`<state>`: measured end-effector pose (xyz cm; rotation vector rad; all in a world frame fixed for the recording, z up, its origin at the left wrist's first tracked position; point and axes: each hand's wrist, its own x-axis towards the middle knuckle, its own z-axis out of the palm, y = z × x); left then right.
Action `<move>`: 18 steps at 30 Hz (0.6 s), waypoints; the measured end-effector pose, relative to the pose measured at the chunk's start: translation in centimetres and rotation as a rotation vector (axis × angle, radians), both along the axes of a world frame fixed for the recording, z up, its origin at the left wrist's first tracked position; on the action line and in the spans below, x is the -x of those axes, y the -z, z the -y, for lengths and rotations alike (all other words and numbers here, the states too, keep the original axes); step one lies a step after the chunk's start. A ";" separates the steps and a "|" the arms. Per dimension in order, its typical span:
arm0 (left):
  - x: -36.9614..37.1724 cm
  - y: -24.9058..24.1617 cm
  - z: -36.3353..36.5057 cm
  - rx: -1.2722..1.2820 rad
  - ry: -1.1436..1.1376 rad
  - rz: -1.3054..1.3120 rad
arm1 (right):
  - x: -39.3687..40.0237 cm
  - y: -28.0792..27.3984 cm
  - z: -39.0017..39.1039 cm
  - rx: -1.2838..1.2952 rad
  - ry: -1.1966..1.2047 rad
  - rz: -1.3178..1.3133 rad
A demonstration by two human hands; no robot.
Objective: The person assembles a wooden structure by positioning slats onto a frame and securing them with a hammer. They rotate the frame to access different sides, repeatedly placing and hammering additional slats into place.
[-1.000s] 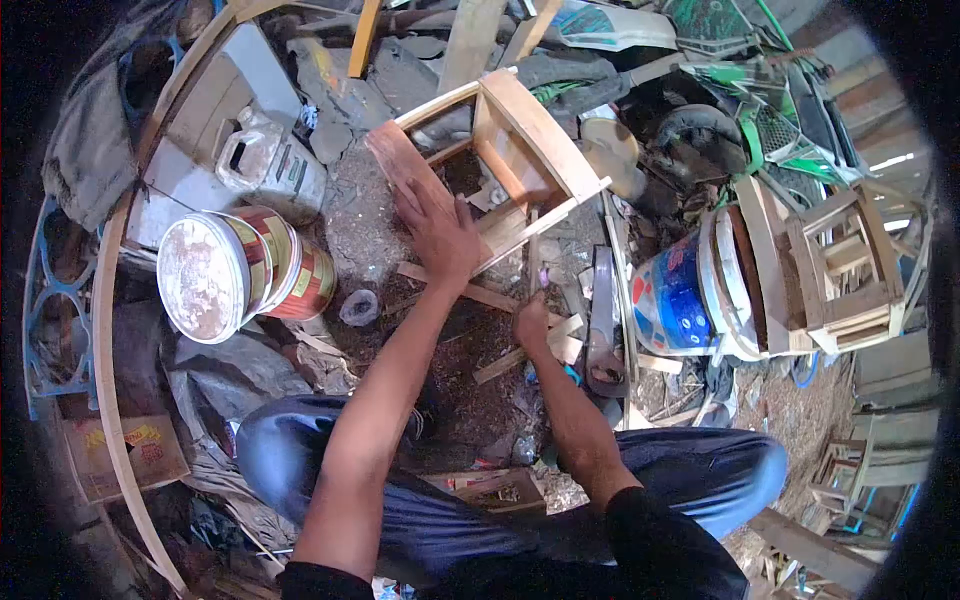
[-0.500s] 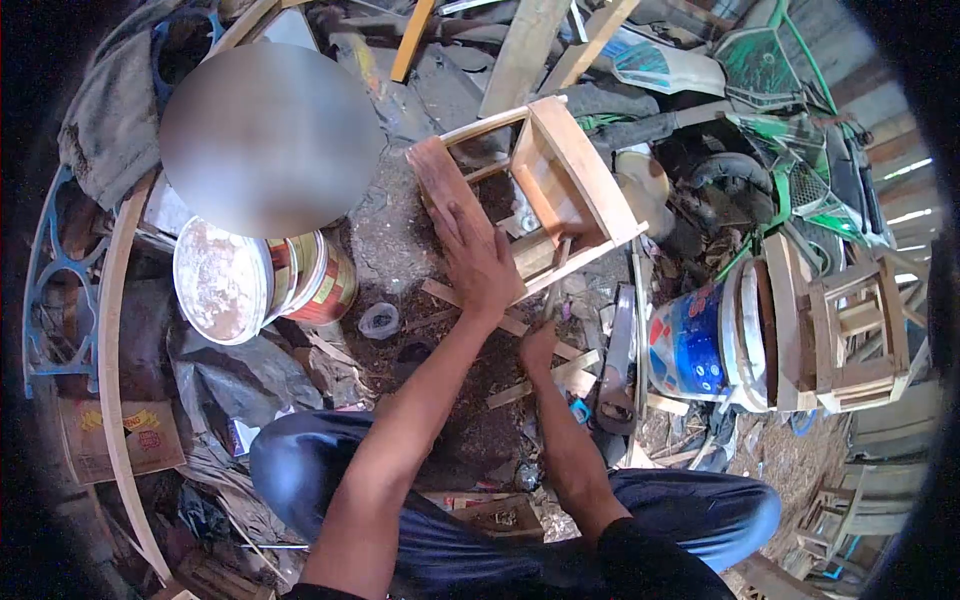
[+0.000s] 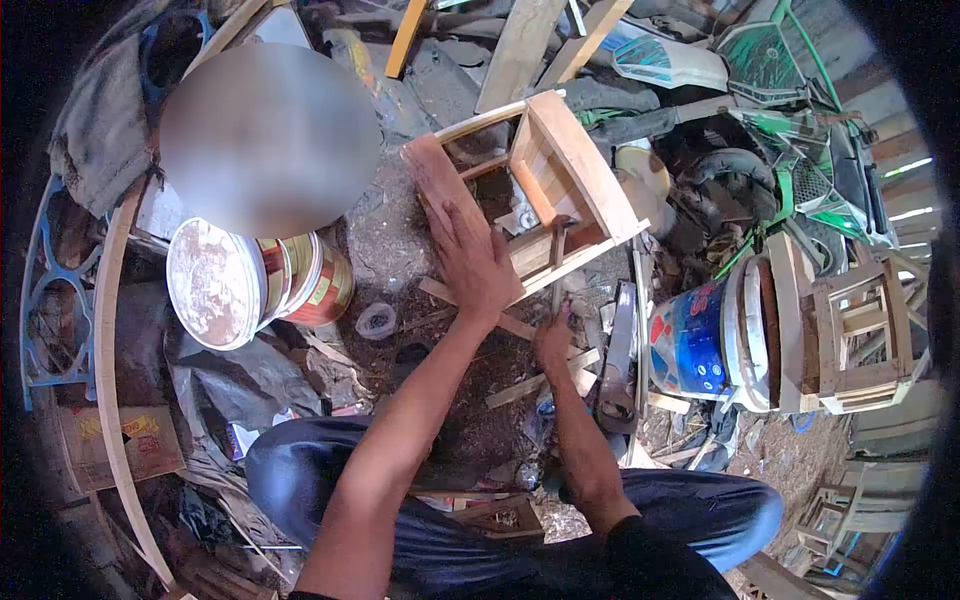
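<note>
A wooden frame [image 3: 590, 165], box-like with boards at two ends and thin rails between them, lies tilted in front of me. My left hand [image 3: 478, 265] rests with spread fingers on its near left board [image 3: 440, 180]. My right hand [image 3: 552, 345] is closed around the handle of a hammer [image 3: 558, 250]. The hammer's head is over the frame's lower rail, near the inner corner; whether it touches the wood I cannot tell. Loose wooden strips [image 3: 515, 392] lie on the ground below the frame, by my right hand.
Paint buckets stand at the left [image 3: 215, 285] and right [image 3: 695, 335]. A smaller wooden frame [image 3: 865, 335] is at the far right. Green and white panels [image 3: 770, 70] lie at the upper right, planks [image 3: 520, 55] at the top. A long curved strip [image 3: 108, 380] runs down the left.
The hammer head shows higher and more clearly over the frame, and my right hand has shifted slightly right and down. My left hand stays on the board.
</note>
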<state>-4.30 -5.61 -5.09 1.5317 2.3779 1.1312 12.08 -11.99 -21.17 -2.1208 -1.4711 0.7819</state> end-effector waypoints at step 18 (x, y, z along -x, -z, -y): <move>-0.2 -0.5 0.6 0.058 0.010 0.023 | -3.2 -0.2 -1.6 -0.201 -0.124 0.085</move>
